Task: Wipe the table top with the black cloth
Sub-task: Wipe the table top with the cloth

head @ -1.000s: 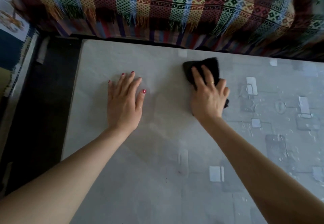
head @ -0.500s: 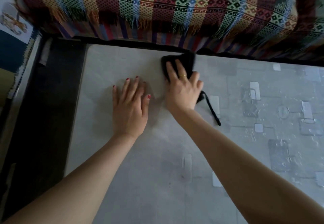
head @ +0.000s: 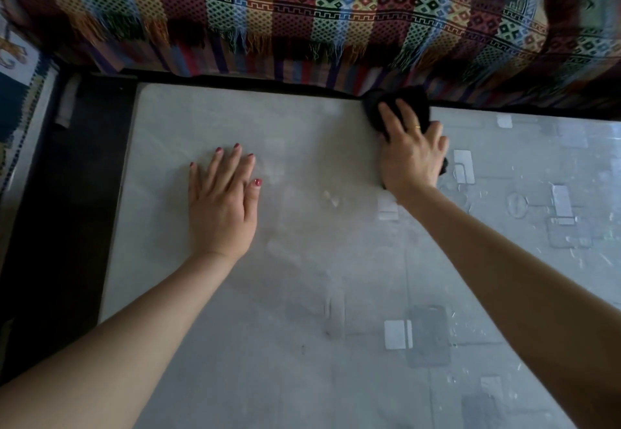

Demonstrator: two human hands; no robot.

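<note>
The table top (head: 302, 344) is pale grey with a clear patterned cover. A black cloth (head: 408, 102) lies bunched at the table's far edge, partly under my right hand (head: 410, 156), which presses flat on it with fingers spread. Only the cloth's far part and a small bit by my little finger show. My left hand (head: 221, 203) rests flat on the table to the left, palm down, fingers apart, holding nothing.
A sofa with a striped, fringed woven throw (head: 302, 12) runs along the table's far edge. A dark floor strip (head: 60, 227) lies left of the table, with a patterned rug (head: 16, 99) beyond it.
My right hand slid the cloth left towards my left hand, then back to the right along the far edge. The left hand stayed flat in place.
</note>
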